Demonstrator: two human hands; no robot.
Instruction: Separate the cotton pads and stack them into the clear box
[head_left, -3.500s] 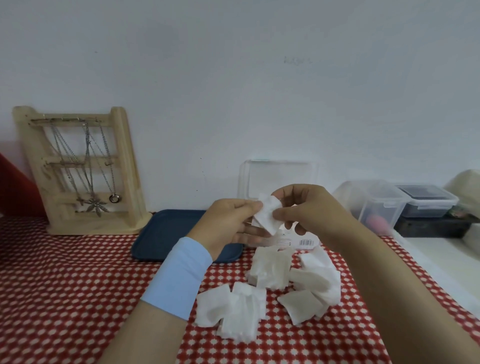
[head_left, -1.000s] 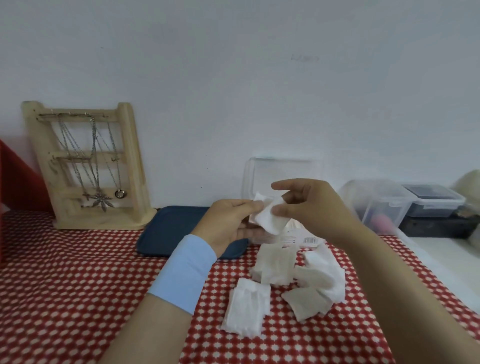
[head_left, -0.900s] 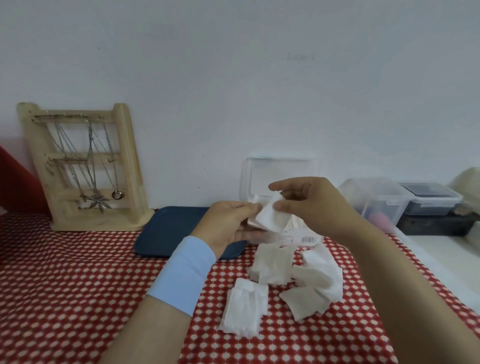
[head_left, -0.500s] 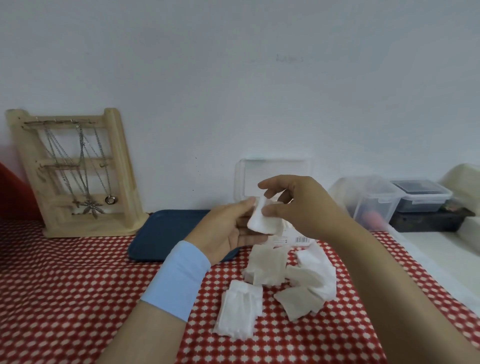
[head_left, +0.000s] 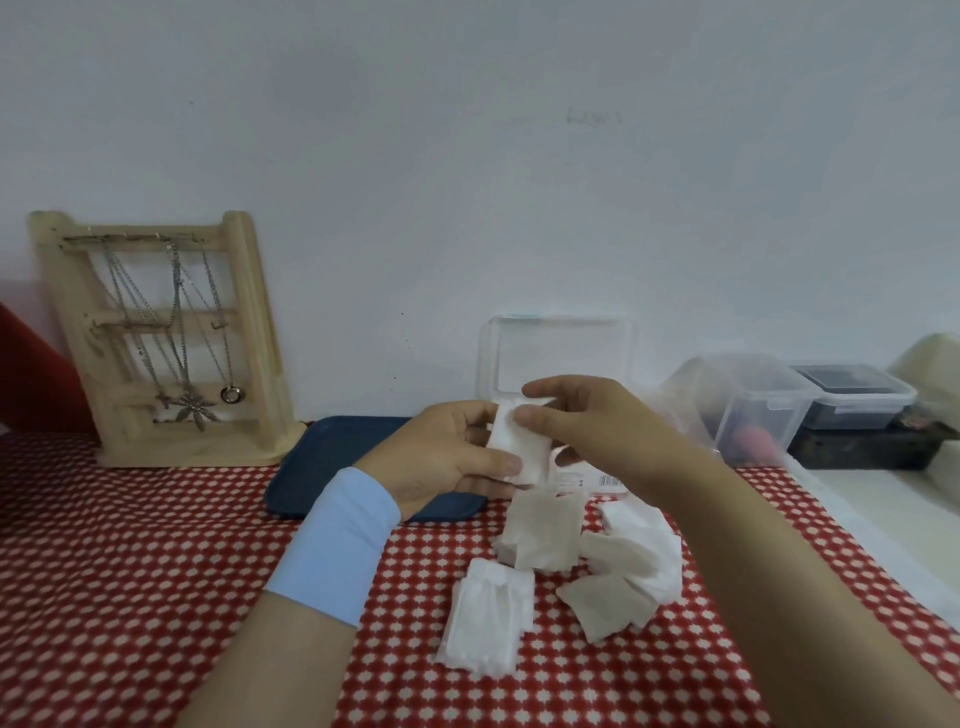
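Fingers (head_left: 545, 418) of the right hand (head_left: 602, 426) and left hand (head_left: 441, 457) are pinching a small wad of cotton pads (head_left: 519, 441) above the table (head_left: 130, 571). Loose pads (head_left: 540, 535) are lying at six o'clock from the wad on the checked cloth. The clear box (head_left: 561, 353) is standing open at twelve o'clock, and a blue tray (head_left: 332, 452) is sitting at nine.

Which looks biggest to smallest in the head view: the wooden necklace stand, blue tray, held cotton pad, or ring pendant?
1. wooden necklace stand
2. blue tray, though partly hidden
3. held cotton pad, nearest the camera
4. ring pendant
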